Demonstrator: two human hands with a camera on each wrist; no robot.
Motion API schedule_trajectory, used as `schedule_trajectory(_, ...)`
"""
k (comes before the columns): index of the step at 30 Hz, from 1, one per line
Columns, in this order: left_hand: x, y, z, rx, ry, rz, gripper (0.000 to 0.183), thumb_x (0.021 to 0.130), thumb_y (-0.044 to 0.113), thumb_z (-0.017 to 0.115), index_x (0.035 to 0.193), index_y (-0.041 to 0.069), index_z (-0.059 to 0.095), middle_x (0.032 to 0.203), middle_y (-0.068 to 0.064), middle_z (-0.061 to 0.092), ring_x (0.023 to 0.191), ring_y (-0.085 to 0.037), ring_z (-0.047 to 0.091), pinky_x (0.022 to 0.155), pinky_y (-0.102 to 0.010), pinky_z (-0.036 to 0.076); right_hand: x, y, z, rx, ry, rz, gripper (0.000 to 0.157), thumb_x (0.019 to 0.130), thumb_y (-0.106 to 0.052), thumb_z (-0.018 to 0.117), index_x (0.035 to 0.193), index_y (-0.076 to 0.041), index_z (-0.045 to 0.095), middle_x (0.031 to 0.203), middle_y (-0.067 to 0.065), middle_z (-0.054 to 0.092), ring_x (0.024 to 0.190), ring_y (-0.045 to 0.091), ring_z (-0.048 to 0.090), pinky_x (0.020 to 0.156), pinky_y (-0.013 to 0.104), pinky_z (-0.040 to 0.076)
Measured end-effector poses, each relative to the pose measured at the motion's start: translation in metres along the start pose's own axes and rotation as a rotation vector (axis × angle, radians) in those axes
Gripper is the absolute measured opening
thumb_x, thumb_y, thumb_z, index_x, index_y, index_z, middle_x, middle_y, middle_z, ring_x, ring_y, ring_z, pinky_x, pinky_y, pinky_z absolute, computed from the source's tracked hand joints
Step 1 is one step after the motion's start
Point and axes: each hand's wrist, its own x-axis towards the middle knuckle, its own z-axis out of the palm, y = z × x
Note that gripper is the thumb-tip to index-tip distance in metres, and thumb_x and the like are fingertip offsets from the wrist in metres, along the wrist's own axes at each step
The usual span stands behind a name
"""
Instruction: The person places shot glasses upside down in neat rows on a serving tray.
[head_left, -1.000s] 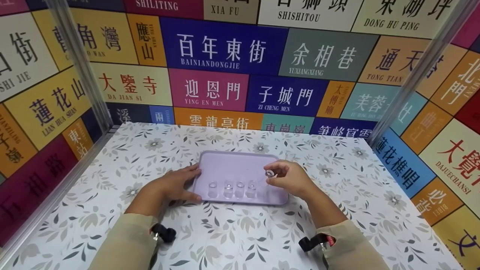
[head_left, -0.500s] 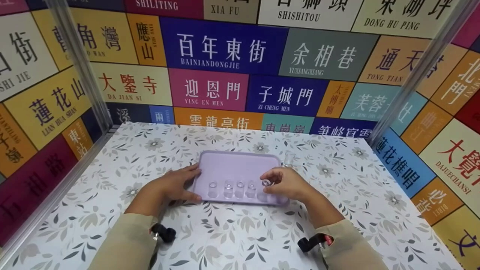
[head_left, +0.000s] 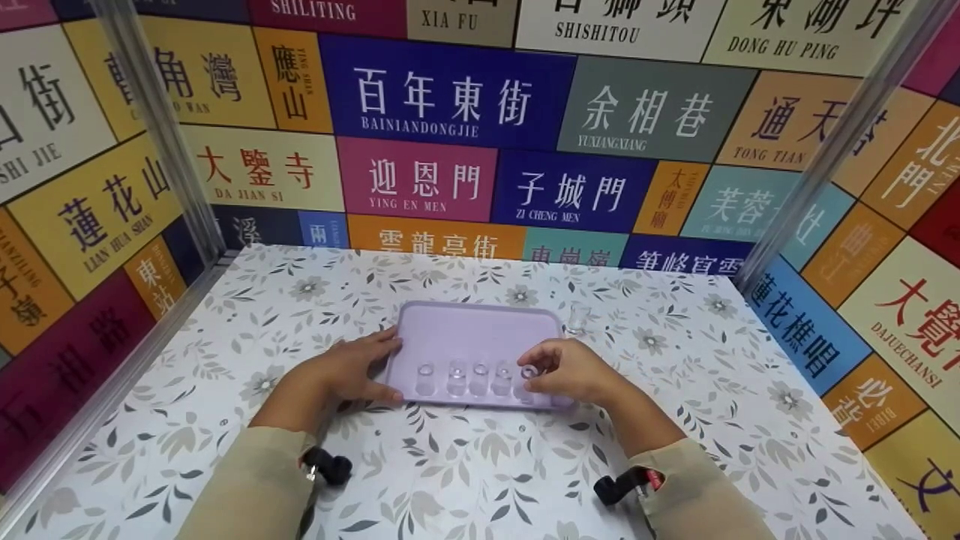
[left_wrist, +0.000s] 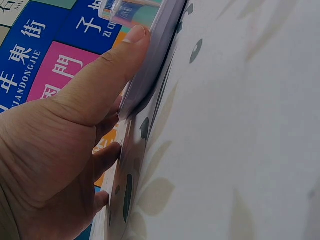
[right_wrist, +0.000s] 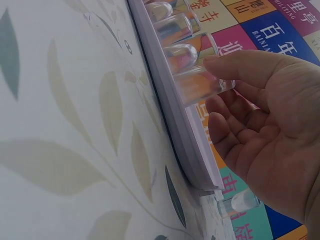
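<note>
A shallow lilac tray [head_left: 472, 330] lies on the table in the head view. My left hand [head_left: 352, 371] rests against its left end, thumb at the near corner and the other fingers spread along the side. Between thumb and fingertips, my right hand [head_left: 576, 369] pinches a small clear glass [right_wrist: 197, 86], which stands upright in the tray's near right part. Left of it, several similar clear glasses [head_left: 480, 379] form a row along the near edge, the leftmost one [head_left: 425, 380] set a little apart. The held glass is partly hidden by my fingers in the head view.
Another small clear glass [head_left: 577, 318] stands on the table just beyond the tray's right end. White cloth with grey flowers covers the table [head_left: 450, 472]. Panels printed with place names [head_left: 442, 97] rise at the back and both sides, with clear corner posts.
My right hand has lowered the small clear glass and shifted it slightly left, to the right end of the row. The left hand and tray have stayed still.
</note>
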Motion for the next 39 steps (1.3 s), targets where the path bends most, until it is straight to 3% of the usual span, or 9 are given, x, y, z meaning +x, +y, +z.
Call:
schedule_trajectory(7, 0.001, 0.0, 0.0, -0.011, -0.007, -0.022, 0.117, 0.073, 0.071, 0.088, 0.169, 0.037, 0.031, 0.181, 0.019, 0.01, 0.169, -0.039, 0.009, 0.134, -0.071, 0.004, 0.001, -0.005, -0.008, 0.003, 0.036, -0.001, 0.044, 0.084, -0.027, 0.092, 0.121, -0.007, 0.078, 0.101, 0.007, 0.076, 0.091, 0.017, 0.066, 0.079, 0.026, 0.056)
schedule_trajectory(12, 0.002, 0.0, 0.0, -0.029, -0.011, -0.043, 0.116, 0.072, 0.069, 0.089, 0.169, 0.04, 0.031, 0.18, 0.022, 0.01, 0.17, -0.039, 0.006, 0.134, -0.071, 0.001, 0.004, -0.003, -0.023, 0.037, 0.11, -0.002, 0.044, 0.087, -0.027, 0.089, 0.125, -0.008, 0.077, 0.121, 0.019, 0.076, 0.101, 0.02, 0.069, 0.086, 0.028, 0.059)
schedule_trajectory(15, 0.002, 0.0, 0.001, -0.049, -0.012, -0.055, 0.116, 0.071, 0.068, 0.09, 0.168, 0.041, 0.032, 0.18, 0.023, 0.01, 0.17, -0.041, 0.003, 0.134, -0.072, -0.001, 0.007, 0.002, -0.035, 0.056, 0.168, 0.026, 0.042, 0.089, -0.028, 0.088, 0.127, -0.013, 0.077, 0.131, 0.02, 0.073, 0.108, 0.022, 0.069, 0.088, 0.028, 0.06)
schedule_trajectory(19, 0.002, 0.0, 0.002, -0.076, -0.005, -0.066, 0.118, 0.068, 0.068, 0.091, 0.167, 0.043, 0.032, 0.179, 0.025, 0.01, 0.169, -0.043, 0.0, 0.133, -0.073, -0.003, 0.011, 0.014, -0.05, 0.058, 0.27, 0.082, 0.046, 0.089, -0.034, 0.088, 0.131, -0.018, 0.075, 0.131, 0.015, 0.074, 0.114, 0.024, 0.067, 0.089, 0.026, 0.06)
schedule_trajectory(30, 0.0, 0.0, 0.003, -0.058, 0.007, -0.048, 0.118, 0.069, 0.069, 0.09, 0.168, 0.041, 0.032, 0.18, 0.023, 0.01, 0.169, -0.043, 0.002, 0.133, -0.073, -0.001, 0.016, 0.046, -0.071, 0.136, 0.501, 0.169, 0.056, 0.093, -0.04, 0.085, 0.142, -0.018, 0.067, 0.144, 0.014, 0.065, 0.124, 0.022, 0.061, 0.092, 0.021, 0.055)
schedule_trajectory(34, 0.0, -0.001, 0.002, -0.015, 0.009, -0.016, 0.115, 0.074, 0.068, 0.088, 0.169, 0.037, 0.032, 0.181, 0.019, 0.01, 0.169, -0.04, 0.009, 0.134, -0.071, 0.002, 0.02, 0.056, -0.073, 0.133, 0.531, 0.212, 0.061, 0.093, -0.041, 0.084, 0.146, -0.019, 0.065, 0.146, 0.011, 0.064, 0.127, 0.023, 0.061, 0.096, 0.024, 0.055)
schedule_trajectory(39, 0.0, 0.0, 0.002, 0.004, 0.009, -0.016, 0.114, 0.075, 0.069, 0.087, 0.169, 0.037, 0.031, 0.181, 0.019, 0.009, 0.169, -0.039, 0.01, 0.135, -0.071, 0.004, 0.027, 0.064, -0.073, 0.155, 0.503, 0.245, 0.066, 0.094, -0.039, 0.083, 0.152, -0.018, 0.059, 0.152, 0.008, 0.061, 0.137, 0.027, 0.058, 0.107, 0.036, 0.055)
